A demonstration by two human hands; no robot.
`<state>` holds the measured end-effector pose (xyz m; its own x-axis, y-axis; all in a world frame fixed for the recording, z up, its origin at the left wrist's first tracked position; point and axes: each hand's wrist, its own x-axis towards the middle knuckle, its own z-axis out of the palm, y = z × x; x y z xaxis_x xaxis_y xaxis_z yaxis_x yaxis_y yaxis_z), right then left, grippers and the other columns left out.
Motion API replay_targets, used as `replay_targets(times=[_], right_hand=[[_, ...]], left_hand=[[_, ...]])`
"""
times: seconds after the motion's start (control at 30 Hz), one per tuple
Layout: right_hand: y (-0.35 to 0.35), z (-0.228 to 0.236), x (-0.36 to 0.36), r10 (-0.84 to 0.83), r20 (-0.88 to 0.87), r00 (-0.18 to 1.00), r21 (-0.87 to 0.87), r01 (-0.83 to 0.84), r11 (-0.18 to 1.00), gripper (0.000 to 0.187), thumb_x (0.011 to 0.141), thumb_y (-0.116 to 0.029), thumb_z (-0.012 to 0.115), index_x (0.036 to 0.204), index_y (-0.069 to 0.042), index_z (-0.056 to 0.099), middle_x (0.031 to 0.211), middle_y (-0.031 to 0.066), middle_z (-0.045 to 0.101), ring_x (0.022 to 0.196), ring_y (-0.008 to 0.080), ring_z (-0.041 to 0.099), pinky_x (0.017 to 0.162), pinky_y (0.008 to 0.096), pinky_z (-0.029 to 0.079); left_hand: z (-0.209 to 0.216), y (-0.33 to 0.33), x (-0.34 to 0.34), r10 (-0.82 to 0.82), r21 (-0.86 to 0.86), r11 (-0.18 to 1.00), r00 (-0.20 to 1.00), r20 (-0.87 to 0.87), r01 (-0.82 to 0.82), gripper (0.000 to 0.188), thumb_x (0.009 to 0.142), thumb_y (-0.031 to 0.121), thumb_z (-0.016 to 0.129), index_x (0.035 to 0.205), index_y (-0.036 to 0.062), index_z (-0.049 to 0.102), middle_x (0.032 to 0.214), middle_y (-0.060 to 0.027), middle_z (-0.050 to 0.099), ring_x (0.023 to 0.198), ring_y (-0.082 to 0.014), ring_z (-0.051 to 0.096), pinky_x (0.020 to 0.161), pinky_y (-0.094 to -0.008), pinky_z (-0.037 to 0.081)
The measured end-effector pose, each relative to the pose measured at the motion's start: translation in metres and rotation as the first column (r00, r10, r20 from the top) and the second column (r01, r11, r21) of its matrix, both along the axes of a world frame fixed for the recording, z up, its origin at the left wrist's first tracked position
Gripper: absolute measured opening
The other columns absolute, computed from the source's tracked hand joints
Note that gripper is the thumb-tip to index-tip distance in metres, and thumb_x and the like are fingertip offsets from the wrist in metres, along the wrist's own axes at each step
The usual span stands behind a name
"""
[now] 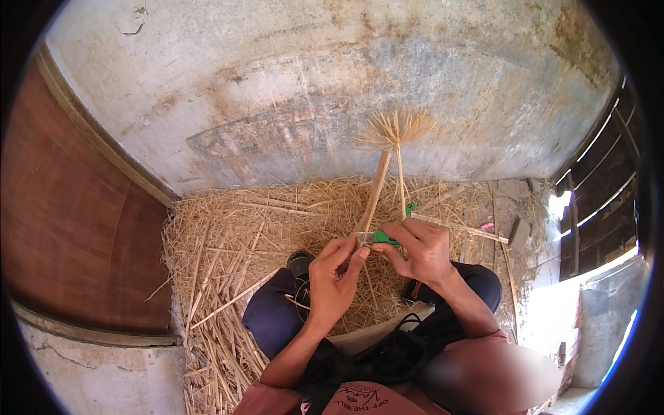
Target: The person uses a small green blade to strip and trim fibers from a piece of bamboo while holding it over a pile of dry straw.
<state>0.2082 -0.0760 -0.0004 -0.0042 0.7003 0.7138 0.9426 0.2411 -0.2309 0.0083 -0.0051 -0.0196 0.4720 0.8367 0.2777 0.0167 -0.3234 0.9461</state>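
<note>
My left hand [335, 273] is closed in a pinch on the end of a thin pale strip, in front of my lap. My right hand [420, 250] pinches a small green object [385, 238] close to the left fingertips; a pale, thin part shows between the two hands. What kind of thing the green object is cannot be made out. Just beyond the hands, a flat wooden stick [375, 190] leans up toward the wall. Beside it rises a thin stalk with a fan of splayed straw-coloured strips [399, 128] at its top.
Loose straw and shavings [263, 207] cover the floor, with long split strips [214, 346] piled at the left. A plastered wall [332, 90] stands ahead, a brown panel [90, 207] at the left. A small block [519, 235] lies at the right. My bent knees flank the hands.
</note>
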Motion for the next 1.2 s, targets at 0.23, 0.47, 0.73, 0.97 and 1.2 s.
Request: replay_targets(times=[0.23,0.47,0.73,0.97,1.2], right_hand=[[0.012,0.009,0.067,-0.226,-0.192,0.955,0.219,0.266,0.939,0.021,0.096,-0.022,0.085,0.106,-0.005,0.08,0.083,0.0119,0.076,0.065,0.0255,0.071,0.057,0.0383,0.055],[-0.006,0.019,0.084,-0.32,-0.407,0.855,0.015,0.356,0.934,0.02,0.1,-0.019,0.081,0.107,0.0,0.078,0.08,0.0128,0.071,0.061,0.0218,0.061,0.058,0.0347,0.046],[0.001,-0.001,0.038,0.007,-0.309,0.951,-0.041,-0.02,0.999,0.025,0.096,-0.023,0.085,0.108,-0.002,0.077,0.094,0.0148,0.079,0.076,0.0308,0.077,0.066,0.0387,0.059],[0.004,-0.015,0.022,0.122,-0.182,0.976,-0.049,-0.133,0.99,0.029,0.093,-0.027,0.087,0.111,-0.006,0.078,0.09,0.0087,0.075,0.067,0.0286,0.072,0.057,0.0387,0.055],[0.005,-0.018,0.002,0.132,-0.076,0.988,-0.021,-0.134,0.991,0.029,0.089,-0.028,0.089,0.109,-0.01,0.078,0.086,0.005,0.071,0.066,0.0252,0.071,0.056,0.0378,0.055]], left_hand=[[-0.009,-0.014,-0.006,-0.157,-0.132,0.981,0.982,-0.101,0.143,0.03,0.107,0.009,0.076,0.132,-0.0071,0.075,0.102,-0.0016,0.068,0.085,-0.0039,0.059,0.068,-0.0215,0.045],[-0.016,-0.01,-0.003,-0.228,-0.17,0.962,0.971,-0.073,0.213,0.032,0.111,0.013,0.069,0.139,-0.0033,0.073,0.099,-0.0018,0.066,0.073,-0.0048,0.057,0.063,-0.0231,0.046],[-0.005,-0.004,0.0,-0.228,-0.258,0.937,0.971,0.064,0.237,0.037,0.116,0.02,0.061,0.145,-0.002,0.07,0.103,-0.0044,0.064,0.071,-0.0059,0.057,0.059,-0.0245,0.049],[-0.007,-0.003,0.001,-0.179,-0.232,0.954,0.982,0.064,0.189,0.033,0.116,0.019,0.061,0.136,-0.0049,0.073,0.105,-0.0055,0.063,0.073,-0.0063,0.058,0.058,-0.024,0.048],[-0.005,0.001,-0.002,-0.049,0.016,0.999,0.995,-0.088,0.05,0.021,0.109,0.011,0.07,0.118,-0.0085,0.072,0.097,-0.0123,0.066,0.075,-0.0174,0.062,0.069,-0.0318,0.049]])
